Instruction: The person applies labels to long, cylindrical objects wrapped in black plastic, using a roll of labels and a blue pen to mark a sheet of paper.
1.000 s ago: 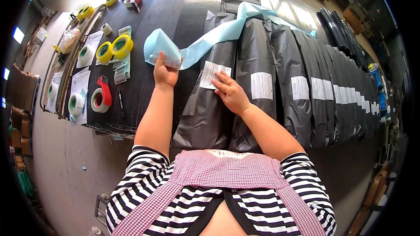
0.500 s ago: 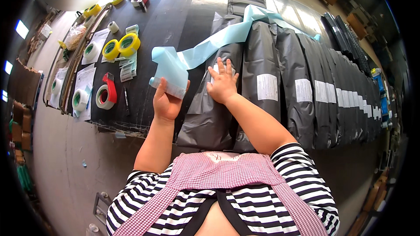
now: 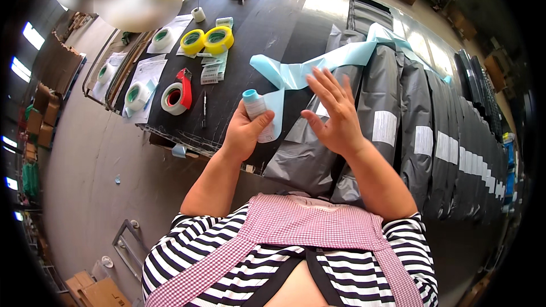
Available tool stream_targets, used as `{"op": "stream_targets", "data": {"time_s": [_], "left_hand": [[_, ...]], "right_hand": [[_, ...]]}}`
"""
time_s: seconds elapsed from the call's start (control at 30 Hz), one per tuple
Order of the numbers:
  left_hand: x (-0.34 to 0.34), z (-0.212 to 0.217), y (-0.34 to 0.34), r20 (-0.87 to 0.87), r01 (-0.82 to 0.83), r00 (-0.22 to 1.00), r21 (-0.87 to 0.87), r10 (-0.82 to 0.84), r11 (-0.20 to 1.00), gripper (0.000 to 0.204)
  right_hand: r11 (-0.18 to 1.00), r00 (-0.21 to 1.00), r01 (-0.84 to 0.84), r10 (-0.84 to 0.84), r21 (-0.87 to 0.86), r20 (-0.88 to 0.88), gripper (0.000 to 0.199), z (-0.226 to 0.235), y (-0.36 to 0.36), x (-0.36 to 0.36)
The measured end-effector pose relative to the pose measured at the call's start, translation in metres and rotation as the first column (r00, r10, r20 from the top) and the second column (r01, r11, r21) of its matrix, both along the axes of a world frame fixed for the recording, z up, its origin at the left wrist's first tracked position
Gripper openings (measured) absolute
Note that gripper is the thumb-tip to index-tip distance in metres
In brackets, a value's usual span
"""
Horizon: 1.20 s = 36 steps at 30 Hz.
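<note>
Left hand's [image 3: 244, 135] fingers [image 3: 261, 121] grip a roll [image 3: 256, 107] near the worktop's [image 3: 278, 20] front edge, open surface beyond. Right hand [image 3: 338, 124] hovers spread over bags [image 3: 301, 162].

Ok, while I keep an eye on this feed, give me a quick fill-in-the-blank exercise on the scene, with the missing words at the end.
1. The left hand grips a ____ of labels.
2. The right hand is open and holds ____.
3. The strip draped across the bags is light ____.
4. In the picture, the pen lies to the ____ of the red dispenser.

Missing words: roll; nothing; blue; right.
</note>
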<state>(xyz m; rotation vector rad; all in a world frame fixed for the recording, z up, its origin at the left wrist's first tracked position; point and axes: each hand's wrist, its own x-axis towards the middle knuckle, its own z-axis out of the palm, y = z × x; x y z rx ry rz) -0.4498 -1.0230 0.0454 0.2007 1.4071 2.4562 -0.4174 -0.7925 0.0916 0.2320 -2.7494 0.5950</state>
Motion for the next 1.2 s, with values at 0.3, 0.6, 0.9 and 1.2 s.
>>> {"op": "stream_targets", "data": {"time_s": [0.3,0.6,0.9,1.2], "left_hand": [[0.018,0.026,-0.020,-0.262,-0.062,0.965,-0.166,0.016,0.984,0.019],[0.025,0.027,-0.020,-0.419,-0.309,0.871,-0.060,0.258,0.949,0.024],[0.004,0.035,-0.041,-0.248,-0.160,0.959,-0.075,0.137,0.984,0.030],[-0.038,0.029,-0.093,-0.208,-0.450,0.876,-0.030,0.434,0.893,0.034]], "right_hand": [[0.746,0.785,-0.594,0.619,-0.301,-0.014,0.022,0.041,-0.045,-0.036],[0.149,0.773,-0.186,0.632,-0.971,-0.051,0.027,0.012,-0.091,-0.010],[0.643,0.653,-0.363,0.692,-0.675,0.308,0.034,0.036,-0.047,-0.029],[0.946,0.821,-0.221,0.313,-0.239,0.478,0.023,0.032,-0.007,-0.007]]}}
